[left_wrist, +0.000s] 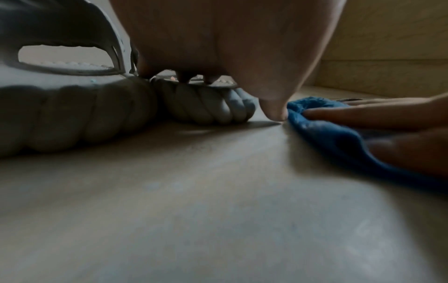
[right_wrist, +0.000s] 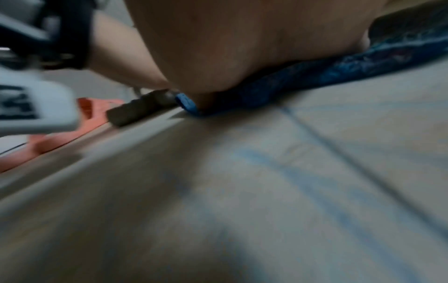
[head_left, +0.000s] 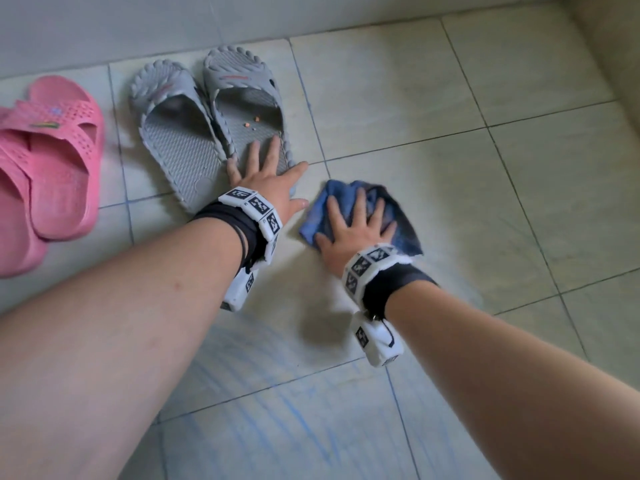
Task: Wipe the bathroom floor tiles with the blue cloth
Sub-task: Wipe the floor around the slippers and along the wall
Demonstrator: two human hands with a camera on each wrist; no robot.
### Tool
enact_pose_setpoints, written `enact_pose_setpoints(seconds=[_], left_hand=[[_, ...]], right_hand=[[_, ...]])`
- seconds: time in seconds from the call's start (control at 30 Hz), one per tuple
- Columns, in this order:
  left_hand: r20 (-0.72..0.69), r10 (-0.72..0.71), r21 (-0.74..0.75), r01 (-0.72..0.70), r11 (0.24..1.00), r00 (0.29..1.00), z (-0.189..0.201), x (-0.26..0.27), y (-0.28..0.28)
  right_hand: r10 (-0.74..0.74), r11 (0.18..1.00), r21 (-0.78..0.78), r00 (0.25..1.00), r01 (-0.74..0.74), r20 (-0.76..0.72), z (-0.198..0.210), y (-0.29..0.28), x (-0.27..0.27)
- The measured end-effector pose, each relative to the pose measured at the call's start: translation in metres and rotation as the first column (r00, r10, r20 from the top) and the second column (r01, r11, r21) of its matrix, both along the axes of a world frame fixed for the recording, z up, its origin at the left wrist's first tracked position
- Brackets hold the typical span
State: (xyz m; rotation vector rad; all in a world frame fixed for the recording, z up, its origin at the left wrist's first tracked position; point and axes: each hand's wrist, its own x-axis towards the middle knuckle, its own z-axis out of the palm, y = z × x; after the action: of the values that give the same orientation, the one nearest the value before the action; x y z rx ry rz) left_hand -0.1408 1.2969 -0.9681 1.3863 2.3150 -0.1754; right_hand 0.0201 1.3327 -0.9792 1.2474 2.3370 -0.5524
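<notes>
Two slipper pairs (head_left: 207,123) on pale floor tiles (head_left: 433,116) by wall (head_left: 138,26).

I see both forearms bare, no sleeves. Just behind my left hand (head_left: 266,183) sits a white band of square blocks printed with black-and-white coded markers (head_left: 254,206), over a dark strap (head_left: 239,230). Behind my right hand (head_left: 353,230) sits a matching band (head_left: 367,268). A white camera box (head_left: 377,341) hangs under each wrist.
</notes>
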Motion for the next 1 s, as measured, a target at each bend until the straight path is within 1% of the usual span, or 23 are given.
enact_pose_setpoints(seconds=[0.07,0.13,0.2,0.3,0.4,0.47,0.53,0.6,0.63,0.67,0.77,0.83,0.9,1.0], left_hand=[[0.006,0.002,0.006,-0.002,1.0,1.0,-0.001,0.001,-0.001],[0.015,0.002,0.007,-0.002,1.0,1.0,0.0,0.001,-0.003],[0.021,0.003,0.012,-0.003,1.0,1.0,0.0,-0.001,-0.005],[0.024,-0.002,-0.009,0.003,1.0,1.0,-0.001,-0.002,-0.005],[0.022,-0.002,-0.025,0.002,1.0,1.0,-0.002,-0.001,-0.004],[0.008,0.005,-0.017,-0.005,1.0,1.0,-0.004,-0.001,-0.004],[0.002,0.015,-0.004,-0.015,1.0,1.0,-0.004,0.0,-0.004],[0.0,0.018,0.01,-0.018,1.0,1.0,-0.005,-0.001,-0.004],[0.003,0.016,0.017,-0.016,1.0,1.0,-0.005,-0.001,-0.004],[0.006,0.014,0.023,-0.014,1.0,1.0,-0.006,-0.001,-0.005],[0.003,0.008,0.027,-0.008,1.0,1.0,-0.007,-0.001,-0.005],[-0.003,0.009,0.026,-0.009,1.0,1.0,-0.007,-0.001,-0.006],[-0.016,0.008,0.029,-0.008,1.0,1.0,-0.008,0.001,-0.006],[-0.024,0.012,0.027,-0.011,1.0,1.0,-0.009,0.001,-0.005]], right_hand=[[0.099,0.995,-0.025,0.995,-0.099,-0.003,-0.003,-0.012,0.006],[0.124,0.992,-0.025,0.992,-0.124,-0.005,0.0,0.0,0.021],[0.045,0.999,-0.018,0.999,-0.045,-0.005,0.002,0.027,0.036],[-0.113,0.994,0.008,0.992,0.113,0.05,0.005,0.059,0.043],[-0.18,0.983,0.034,0.983,0.179,0.035,0.001,0.052,0.028],[-0.136,0.991,0.018,0.991,0.136,0.009,-0.001,0.031,0.016],[-0.018,1.0,-0.005,1.0,0.018,-0.014,-0.003,0.009,0.009],[0.062,0.998,-0.025,0.998,-0.062,-0.02,-0.004,0.004,0.011],[0.068,0.997,-0.034,0.997,-0.069,-0.019,-0.004,0.01,0.015],[0.044,0.998,-0.038,0.999,-0.045,-0.02,-0.002,0.021,0.021],[-0.157,0.988,-0.015,0.988,0.157,-0.001,0.005,0.062,0.038],[-0.233,0.973,0.011,0.972,0.232,0.036,0.008,0.074,0.04],[-0.236,0.972,0.016,0.971,0.235,0.035,0.008,0.065,0.035],[-0.134,0.991,0.009,0.991,0.134,0.011,0.001,0.037,0.03]])
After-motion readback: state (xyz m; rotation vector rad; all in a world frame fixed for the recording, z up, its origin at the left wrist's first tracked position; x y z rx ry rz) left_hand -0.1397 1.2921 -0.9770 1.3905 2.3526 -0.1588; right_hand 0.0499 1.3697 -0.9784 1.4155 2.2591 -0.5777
